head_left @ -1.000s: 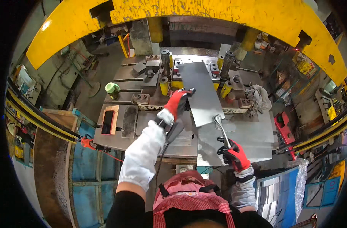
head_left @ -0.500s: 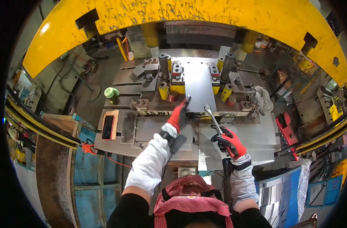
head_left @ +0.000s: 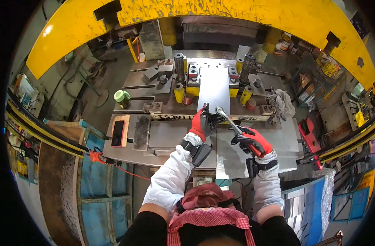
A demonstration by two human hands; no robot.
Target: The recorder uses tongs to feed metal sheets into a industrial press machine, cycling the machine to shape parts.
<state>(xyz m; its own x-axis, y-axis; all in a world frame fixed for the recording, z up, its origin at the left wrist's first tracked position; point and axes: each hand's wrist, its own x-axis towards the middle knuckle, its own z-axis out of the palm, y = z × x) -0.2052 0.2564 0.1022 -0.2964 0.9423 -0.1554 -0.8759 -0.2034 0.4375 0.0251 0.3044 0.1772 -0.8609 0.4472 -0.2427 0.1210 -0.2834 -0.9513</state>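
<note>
A flat, shiny metal sheet (head_left: 214,88) lies over the die block (head_left: 187,110) on the press bed, its long side running away from me. My left hand (head_left: 202,125), in a red and black glove, is at the sheet's near left corner. One fingertip reaches forward along the corner and the thumb points right by the near edge; its other fingers are partly hidden. My right hand (head_left: 255,142), gloved alike, is closed around a wrench-like metal tool (head_left: 228,118). The tool's rounded head rests on or just over the sheet's near end; contact is hard to tell.
The yellow press frame (head_left: 220,9) arches across the far side. Dark guide posts (head_left: 179,67) and yellow cylinders (head_left: 246,95) flank the sheet. Stacked sheets (head_left: 167,135), a phone (head_left: 118,133), a green-lidded bottle (head_left: 121,98) and a grey rag (head_left: 282,104) lie around the bed.
My left hand has moved right to the sheet's near corner. The sheet has turned slightly and sits straighter. The tool's head has shifted left and slightly toward the far side.
</note>
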